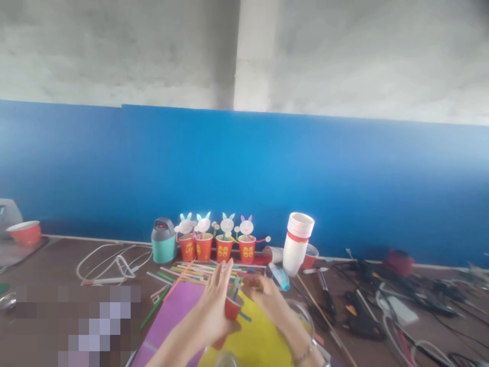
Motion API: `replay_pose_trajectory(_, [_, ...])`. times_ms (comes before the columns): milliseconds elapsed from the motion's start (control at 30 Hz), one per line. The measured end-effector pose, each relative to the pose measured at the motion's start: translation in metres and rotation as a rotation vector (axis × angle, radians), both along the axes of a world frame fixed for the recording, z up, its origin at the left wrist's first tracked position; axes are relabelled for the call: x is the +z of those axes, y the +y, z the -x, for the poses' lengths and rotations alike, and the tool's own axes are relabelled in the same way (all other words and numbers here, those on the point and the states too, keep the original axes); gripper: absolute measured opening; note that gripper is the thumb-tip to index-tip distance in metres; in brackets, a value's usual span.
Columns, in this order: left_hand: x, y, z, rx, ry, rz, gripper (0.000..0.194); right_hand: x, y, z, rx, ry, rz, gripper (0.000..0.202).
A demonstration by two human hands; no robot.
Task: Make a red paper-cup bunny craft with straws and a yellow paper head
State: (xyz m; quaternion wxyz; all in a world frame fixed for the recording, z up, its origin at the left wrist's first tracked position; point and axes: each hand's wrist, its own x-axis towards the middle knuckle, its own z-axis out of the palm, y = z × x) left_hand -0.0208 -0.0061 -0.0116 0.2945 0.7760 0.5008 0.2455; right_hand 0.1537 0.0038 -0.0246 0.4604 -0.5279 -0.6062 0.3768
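Observation:
A small red paper cup [232,309] is tilted against the palm side of my left hand [214,300], which grips it with the long fingers reaching upward; the thumb is hidden. Green and bluish strips [236,286] stick up out of the cup's mouth. Just right of them, my right hand [269,298] has its fingers curled together, and whatever they pinch is too blurred to make out. Below both hands lies a yellow sheet [260,336], with a purple sheet [183,306] to its left. A short blue strip [245,317] shows beside the cup.
Several red cups [224,248] with rabbit-face figures stand at the back. Loose colored sticks [191,272] lie before them. A teal-grey container [164,242] is left, a white cup stack [296,250] right. Beyond are a glue gun [361,316] and tangled cables [405,295]. A blue panel [244,168] borders the table.

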Motion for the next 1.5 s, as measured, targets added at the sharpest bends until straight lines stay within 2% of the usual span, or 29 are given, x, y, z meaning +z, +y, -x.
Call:
replay_pose_trajectory(400, [-0.003, -0.010, -0.010, -0.020, -0.032, -0.061, 0.116, 0.005, -0.002, -0.004, -0.044, 0.159, 0.073, 0.019])
replay_pose_trajectory(967, [-0.001, -0.018, -0.020, -0.003, -0.041, -0.168, 0.107, -0.001, 0.001, 0.003, -0.148, 0.198, 0.065, 0.027])
replay_pose_trajectory(1267, [-0.004, -0.015, -0.022, 0.018, -0.089, -0.234, 0.105, 0.008, 0.001, -0.009, -0.155, 0.169, 0.007, 0.037])
replay_pose_trajectory(1367, [-0.007, -0.014, -0.022, 0.001, -0.107, -0.252, 0.105, 0.012, -0.001, -0.011, -0.093, 0.206, 0.009, 0.047])
replay_pose_trajectory(1500, [-0.011, -0.016, -0.024, -0.033, -0.131, -0.283, 0.108, 0.020, -0.007, -0.010, 0.062, 0.299, 0.060, 0.041])
